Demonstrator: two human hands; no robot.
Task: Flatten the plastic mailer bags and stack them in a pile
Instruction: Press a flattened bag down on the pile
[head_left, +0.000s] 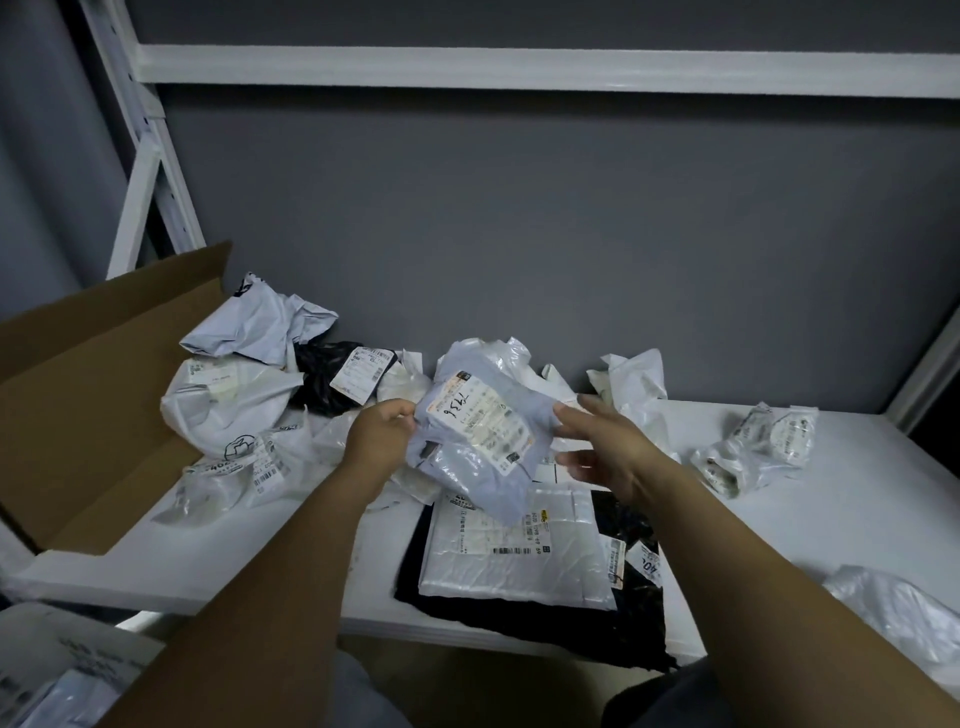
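Observation:
A crumpled pale grey mailer bag (475, 457) with a white shipping label hangs above the shelf at centre. My left hand (376, 439) pinches its left edge. My right hand (597, 441) is at its right side with fingers spread, touching or just off the bag. Below them lies a flat pile (519, 566): a white mailer on top of a black one. More crumpled mailers (244, 384) are heaped at the back left, white, grey and black.
An open cardboard box (93, 395) lies on its side at the left. Crumpled clear bags (753, 447) sit at the right, another (898, 613) at the shelf's front right corner. The white shelf board (810, 525) ends at a grey back wall.

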